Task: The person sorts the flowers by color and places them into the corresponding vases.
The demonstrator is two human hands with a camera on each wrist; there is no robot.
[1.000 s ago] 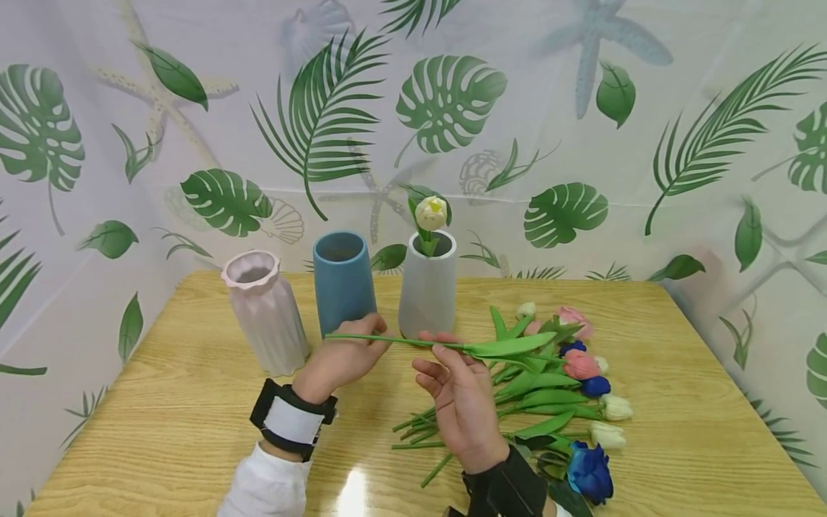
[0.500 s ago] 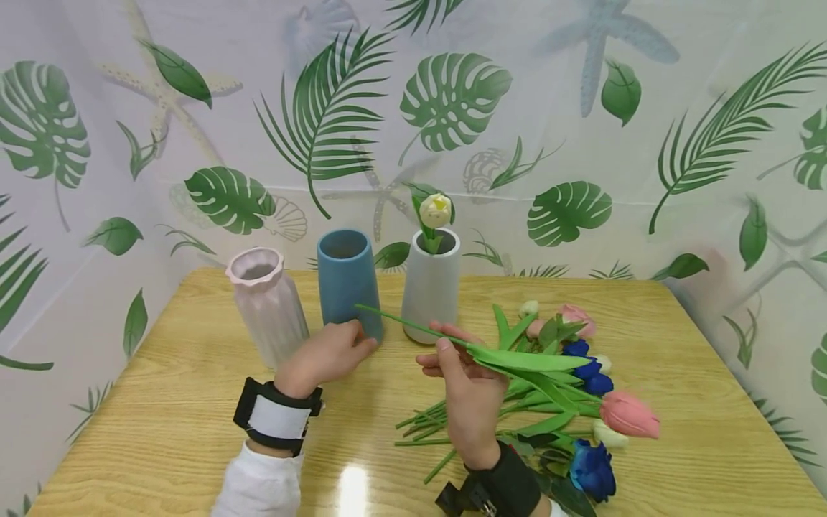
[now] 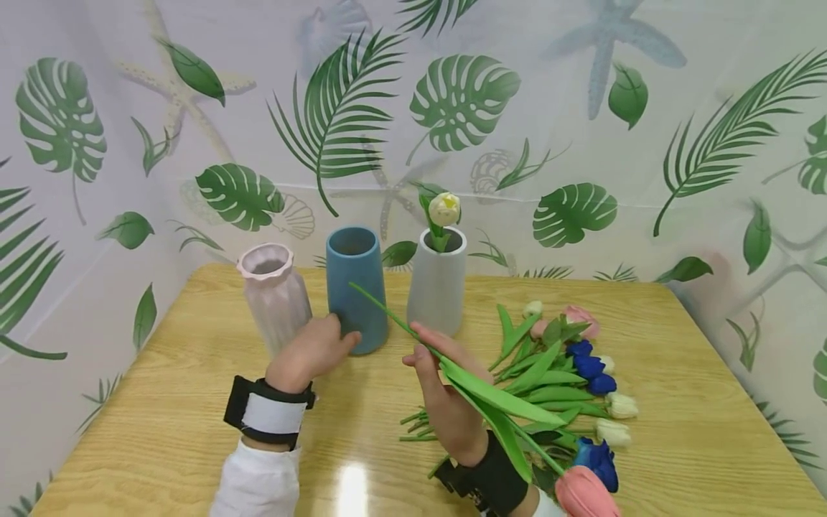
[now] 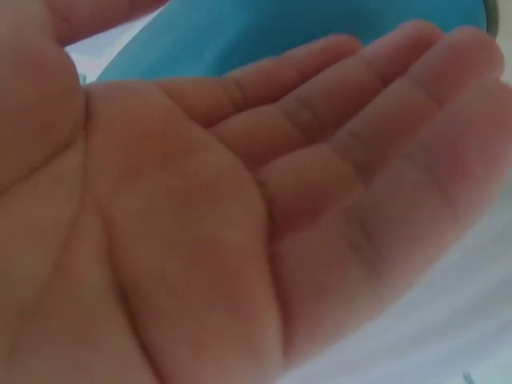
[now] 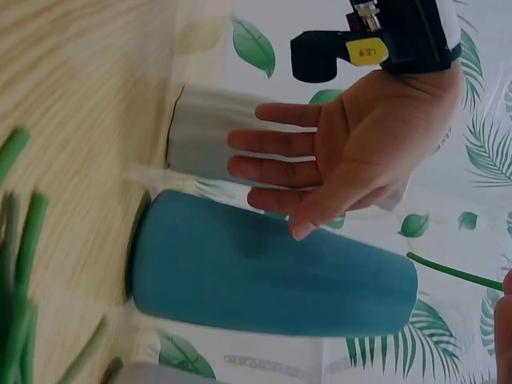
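My right hand (image 3: 452, 402) pinches the green stem of a pink tulip (image 3: 584, 492) between thumb and fingers. The stem slants up to the left, its bare end overlapping the blue vase (image 3: 355, 287) in the head view, while the bloom hangs low over the right wrist. Beside the blue vase, my left hand (image 3: 313, 352) has its fingers extended and holds nothing. The right wrist view shows those straight fingers and thumb at the side of the vase (image 5: 272, 276). Close up in the left wrist view is the palm (image 4: 184, 208), with the blue vase behind it.
A pale pink vase (image 3: 278, 305) stands left of the blue one. To the right, a white vase (image 3: 436, 287) holds one white tulip (image 3: 444, 210). Several artificial flowers, including blue tulips (image 3: 589, 366) and a blue rose (image 3: 597, 463), lie on the wooden table (image 3: 698, 402).
The pink tulip has turned in my right hand: its stem end has risen and its bloom has swung down towards me. My left hand has moved left, away from the stem.
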